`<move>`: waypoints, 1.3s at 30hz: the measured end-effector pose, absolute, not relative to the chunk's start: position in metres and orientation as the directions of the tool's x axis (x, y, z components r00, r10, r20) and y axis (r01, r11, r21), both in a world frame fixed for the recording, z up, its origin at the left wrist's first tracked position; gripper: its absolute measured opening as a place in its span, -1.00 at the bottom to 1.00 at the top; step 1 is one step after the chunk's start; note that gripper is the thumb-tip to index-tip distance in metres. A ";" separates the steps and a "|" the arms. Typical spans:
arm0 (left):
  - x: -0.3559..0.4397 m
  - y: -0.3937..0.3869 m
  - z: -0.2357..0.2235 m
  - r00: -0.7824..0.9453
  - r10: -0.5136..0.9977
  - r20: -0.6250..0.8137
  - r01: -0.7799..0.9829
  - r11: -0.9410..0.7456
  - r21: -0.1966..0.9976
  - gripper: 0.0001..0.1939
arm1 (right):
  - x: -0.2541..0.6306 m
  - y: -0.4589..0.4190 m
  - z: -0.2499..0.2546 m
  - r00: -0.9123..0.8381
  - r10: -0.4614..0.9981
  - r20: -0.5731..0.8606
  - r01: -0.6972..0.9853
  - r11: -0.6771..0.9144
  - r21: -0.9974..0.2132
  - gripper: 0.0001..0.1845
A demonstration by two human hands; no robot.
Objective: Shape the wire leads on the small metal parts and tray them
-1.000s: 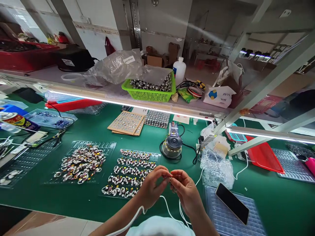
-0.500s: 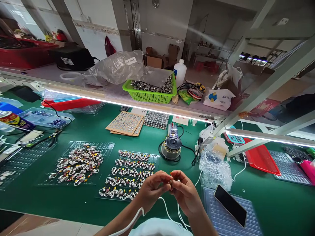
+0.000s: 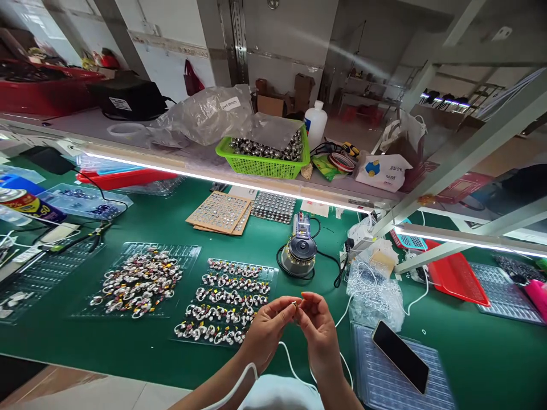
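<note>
My left hand (image 3: 270,326) and my right hand (image 3: 317,326) meet above the front of the green bench. Both are closed in a pinch, fingertips together around a tiny part that the fingers mostly hide. Just left of them lies a clear tray (image 3: 273,277) with rows of small white looped-wire pieces (image 3: 233,297). Farther left, another clear tray (image 3: 188,254) carries a heap of similar pieces (image 3: 139,280). Beyond my hands stands a small round device (image 3: 302,250) with a black top and a cable.
A phone (image 3: 400,356) rests on stacked clear trays (image 3: 367,364) at right. Behind it sits a plastic bag of white cable (image 3: 374,290). Brown boards (image 3: 219,212) lie toward the back. A shelf with a light strip (image 3: 213,181) bears a green basket (image 3: 265,165) of metal balls.
My fingers have shifted around the tiny part, and my right hand has turned more upright. The whole view has slid slightly. The trays and device stay in place.
</note>
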State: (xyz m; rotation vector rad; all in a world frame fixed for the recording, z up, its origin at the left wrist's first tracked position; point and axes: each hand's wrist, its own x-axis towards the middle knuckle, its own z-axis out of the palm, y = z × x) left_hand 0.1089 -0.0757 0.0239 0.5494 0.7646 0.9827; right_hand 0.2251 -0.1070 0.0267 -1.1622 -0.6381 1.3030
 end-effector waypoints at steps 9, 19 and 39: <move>0.108 -0.075 0.021 0.241 0.894 -0.377 -0.413 0.446 0.794 -0.70 | 0.227 -0.110 0.025 0.234 0.951 -0.204 -0.257 -0.142 -0.956 -0.62; 0.101 -0.067 0.033 0.170 0.925 -0.341 -0.235 0.374 0.897 -0.71 | 0.258 -0.113 0.040 0.233 0.966 -0.115 -0.236 -0.059 -0.970 -0.80; 0.112 -0.079 0.029 0.185 0.975 -0.126 -0.124 0.150 0.981 -0.81 | 0.244 -0.108 0.044 0.172 0.976 -0.131 -0.100 -0.115 -0.988 -0.81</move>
